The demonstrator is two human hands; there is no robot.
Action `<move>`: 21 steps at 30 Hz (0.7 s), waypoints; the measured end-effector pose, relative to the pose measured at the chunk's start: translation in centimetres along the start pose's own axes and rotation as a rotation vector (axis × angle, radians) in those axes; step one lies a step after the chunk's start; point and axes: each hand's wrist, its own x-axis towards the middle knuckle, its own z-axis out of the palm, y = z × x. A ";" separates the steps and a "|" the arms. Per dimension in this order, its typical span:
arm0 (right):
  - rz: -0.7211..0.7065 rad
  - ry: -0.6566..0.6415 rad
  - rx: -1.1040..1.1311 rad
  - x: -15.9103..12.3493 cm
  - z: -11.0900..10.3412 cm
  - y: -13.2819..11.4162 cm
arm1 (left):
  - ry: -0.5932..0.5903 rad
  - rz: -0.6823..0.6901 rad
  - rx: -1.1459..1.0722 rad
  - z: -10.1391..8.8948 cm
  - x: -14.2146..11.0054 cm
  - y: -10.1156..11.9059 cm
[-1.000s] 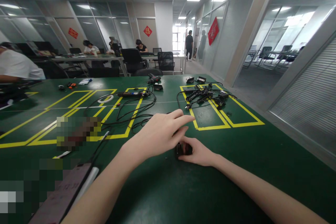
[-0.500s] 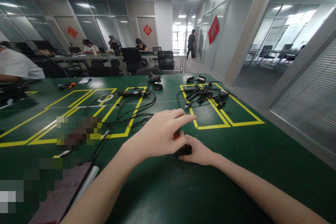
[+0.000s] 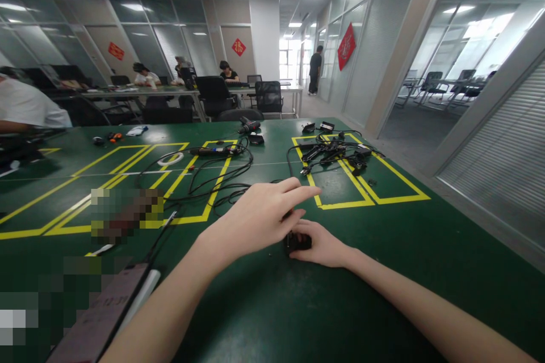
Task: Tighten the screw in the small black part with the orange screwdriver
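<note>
Low over the green table, my right hand (image 3: 326, 245) is closed around a small black part (image 3: 299, 243); its exact kind is unclear because the fingers cover much of it. My left hand (image 3: 268, 212) arches just above and beside it, index finger stretched to the right. The left thumb reaches down near the right fingertips, and the other left fingers are curled out of sight. Whatever the left fingers grip is hidden behind the hand.
A tangle of black cables and clips (image 3: 326, 153) lies by yellow tape ahead right. Left of it are a corded tool (image 3: 215, 151), a white cable coil (image 3: 170, 159) and a black drill-like tool (image 3: 249, 126). A phone-like slab (image 3: 102, 312) lies near left.
The left thumb has risen slightly, uncovering more of the black part. The red piece seen earlier between the hands no longer shows. My right hand stays nearly still.
</note>
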 end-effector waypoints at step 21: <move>-0.010 0.013 0.027 0.0 0.1 0.1 | 0.012 0.035 -0.017 -0.1 -0.1 0.2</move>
